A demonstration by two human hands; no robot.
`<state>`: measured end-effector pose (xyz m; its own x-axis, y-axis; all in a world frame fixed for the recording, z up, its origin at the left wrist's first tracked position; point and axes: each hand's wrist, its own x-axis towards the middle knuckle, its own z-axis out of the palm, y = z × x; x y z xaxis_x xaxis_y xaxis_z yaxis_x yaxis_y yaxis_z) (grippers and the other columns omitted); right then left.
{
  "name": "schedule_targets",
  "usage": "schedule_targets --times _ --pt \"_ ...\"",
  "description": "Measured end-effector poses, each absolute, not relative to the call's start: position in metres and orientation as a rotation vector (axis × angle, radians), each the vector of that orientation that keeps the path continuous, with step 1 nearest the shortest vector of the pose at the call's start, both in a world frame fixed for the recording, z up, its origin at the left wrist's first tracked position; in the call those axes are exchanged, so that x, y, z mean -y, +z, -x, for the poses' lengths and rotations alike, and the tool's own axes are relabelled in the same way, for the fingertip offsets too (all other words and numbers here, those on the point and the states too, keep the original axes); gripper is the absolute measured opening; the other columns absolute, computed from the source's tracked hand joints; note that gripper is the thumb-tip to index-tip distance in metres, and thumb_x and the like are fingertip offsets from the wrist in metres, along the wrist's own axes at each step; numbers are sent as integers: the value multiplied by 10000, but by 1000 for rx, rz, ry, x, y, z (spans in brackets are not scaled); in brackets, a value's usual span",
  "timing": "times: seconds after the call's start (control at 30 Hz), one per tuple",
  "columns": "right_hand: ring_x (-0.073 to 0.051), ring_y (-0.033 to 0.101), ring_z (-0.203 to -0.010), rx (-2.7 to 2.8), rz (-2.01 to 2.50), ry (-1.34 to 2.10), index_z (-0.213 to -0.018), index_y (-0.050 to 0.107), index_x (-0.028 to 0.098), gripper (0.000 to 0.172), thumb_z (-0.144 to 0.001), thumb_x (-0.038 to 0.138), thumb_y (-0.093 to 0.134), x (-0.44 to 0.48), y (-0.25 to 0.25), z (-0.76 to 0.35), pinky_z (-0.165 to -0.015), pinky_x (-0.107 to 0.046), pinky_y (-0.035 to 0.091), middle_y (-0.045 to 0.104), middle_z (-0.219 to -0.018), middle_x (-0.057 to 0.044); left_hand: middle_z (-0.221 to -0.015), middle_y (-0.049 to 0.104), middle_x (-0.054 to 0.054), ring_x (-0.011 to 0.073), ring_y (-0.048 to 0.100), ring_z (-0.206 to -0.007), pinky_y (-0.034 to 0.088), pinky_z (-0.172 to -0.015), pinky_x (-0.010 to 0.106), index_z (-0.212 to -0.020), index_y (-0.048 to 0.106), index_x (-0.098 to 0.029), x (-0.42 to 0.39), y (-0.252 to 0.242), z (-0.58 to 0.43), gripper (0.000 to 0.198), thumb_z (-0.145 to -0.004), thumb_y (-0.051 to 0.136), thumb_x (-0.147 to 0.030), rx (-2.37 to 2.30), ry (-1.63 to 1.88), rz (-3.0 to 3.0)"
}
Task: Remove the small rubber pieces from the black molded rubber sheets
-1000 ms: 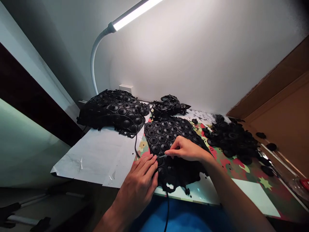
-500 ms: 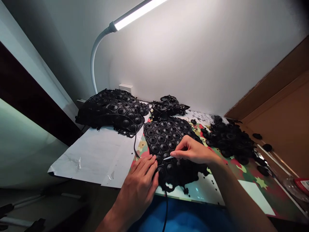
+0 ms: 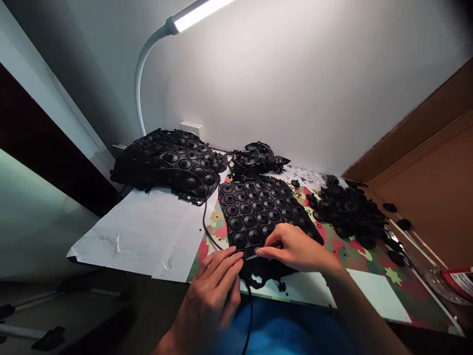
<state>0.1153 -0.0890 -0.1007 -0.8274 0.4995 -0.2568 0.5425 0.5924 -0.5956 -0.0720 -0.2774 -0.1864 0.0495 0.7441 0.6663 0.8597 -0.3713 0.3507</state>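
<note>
A black rubber sheet with rows of round discs lies on the table in front of me. My left hand rests on its near left corner, fingers stretched out and side by side. Thumb and fingers of my right hand pinch a thin metal tool, whose tip points left at the sheet close to the left fingertips. The tool's handle is hidden in the hand, so I cannot tell its exact kind. A ragged black flap hangs along the sheet's near edge.
Another disc-studded black sheet lies heaped at the back left. Behind stands a pile of black scraps; loose black discs are heaped right. A black cable crosses the table. A lamp arches above, and a clear container sits far right.
Both hands have moved nearer to me along the sheet, by roughly one row of discs. The tool's tip has moved with them. The whole view has shifted slightly.
</note>
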Motion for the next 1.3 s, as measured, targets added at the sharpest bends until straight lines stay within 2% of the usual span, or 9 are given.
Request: schedule_targets --times 0.27,0.47,0.6,0.73,0.87,0.97,1.1,1.2,1.3 --pt "-92 283 -559 -2686 -937 -1338 -575 638 156 555 -984 517 738 87 -115 -117 -523 -295 196 402 -548 44 -1346 781 98 242 678 -1356 514 -1179 425 -1291 691 -131 276 -186 71 344 -1018 525 -4 1707 -1201 2193" --pt "-100 307 -514 -2620 -918 -1797 -606 688 152 641 -957 687 687 88 -110 -119 -507 -297 197 414 -509 30 -1338 794 83 238 704 -1326 516 -1183 434 -1288 716 -140 276 -180 67 329 -1020 555 -39 1765 -1183 2174" --pt "-109 298 -531 -2857 -1335 -1505 -583 664 170 661 -978 700 648 82 -104 -121 -516 -295 191 400 -523 25 -1316 801 75 248 719 -1296 532 -1157 449 -1252 727 -156 276 -179 66 315 -1017 549 -45 1775 -1184 2163" --pt "-130 377 -534 -2894 -1484 -1179 -608 701 186 633 -988 688 639 82 -113 -129 -525 -293 221 494 -544 1 -1262 806 74 246 725 -1259 515 -1140 438 -1227 723 -164 273 -178 66 297 -1009 554 -56 1737 -1185 2129" --pt "-149 441 -599 -2866 -1591 -1219 -685 740 184 620 -1015 691 605 89 -125 -149 -569 -294 268 548 -618 -4 -1204 799 78 232 723 -1204 463 -1170 424 -1210 711 -155 270 -172 70 275 -991 562 -82 1657 -1218 2153" --pt "-143 402 -618 -2839 -1737 -1348 -709 722 173 630 -1004 720 614 92 -128 -172 -581 -297 268 511 -635 9 -1125 786 60 206 715 -1127 447 -1146 405 -1160 698 -168 268 -164 75 240 -1005 542 -71 1643 -1301 2145" --pt "-141 401 -623 -2740 -1762 -1455 -737 721 169 637 -1002 739 622 97 -126 -208 -586 -300 280 531 -648 9 -893 719 21 178 670 -884 469 -955 381 -954 650 -193 262 -156 78 199 -1039 514 -74 1660 -1341 2152" --pt "-173 527 -700 -2644 -1649 -1415 -790 790 170 594 -994 713 663 108 -127 -234 -631 -301 352 648 -725 -26 -813 695 -3 165 642 -797 465 -832 346 -912 640 -204 257 -158 80 217 -1056 527 -89 1667 -1356 2110" --pt "-250 665 -905 -2579 -1727 -1356 -939 869 190 515 -936 691 751 118 -132 -257 -769 -321 483 775 -956 -81 -834 735 -8 164 661 -794 503 -789 310 -933 680 -218 253 -167 86 193 -1076 566 -156 1734 -1379 2011"
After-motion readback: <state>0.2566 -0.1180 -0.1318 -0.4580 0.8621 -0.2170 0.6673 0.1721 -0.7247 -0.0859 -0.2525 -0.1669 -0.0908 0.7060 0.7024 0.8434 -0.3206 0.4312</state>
